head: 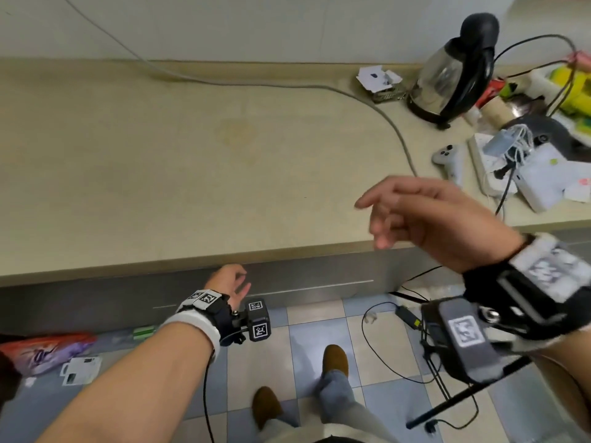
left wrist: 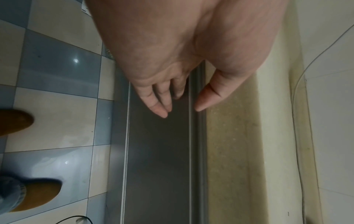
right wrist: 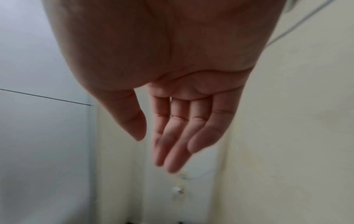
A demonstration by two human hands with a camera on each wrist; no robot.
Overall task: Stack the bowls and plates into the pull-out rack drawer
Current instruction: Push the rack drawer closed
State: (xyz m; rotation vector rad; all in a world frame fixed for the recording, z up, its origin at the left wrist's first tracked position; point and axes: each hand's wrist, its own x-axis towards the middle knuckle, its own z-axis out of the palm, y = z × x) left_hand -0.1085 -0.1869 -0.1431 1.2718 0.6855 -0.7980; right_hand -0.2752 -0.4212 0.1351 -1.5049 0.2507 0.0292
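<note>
Reaching low: left hand at grey drawer front under countertop edge.
- Grip, L: fingers relaxed, holding nothing; tips just beside drawer's top lip, contact unclear.
- Grip, R: right hand raised over countertop, fingers loose, nothing held.
- Drawer: shut; lies straight ahead of L hand, well below R. L hand nearer, so likely the one to pull.
- Long axis: runs left-right along counter edge; front faces person, so pull-out direction is toward the feet (judged).
- Bowls, plates: not in view. Rack inside not visible.
- Other: kettle, cable, clutter at right end.
</note>
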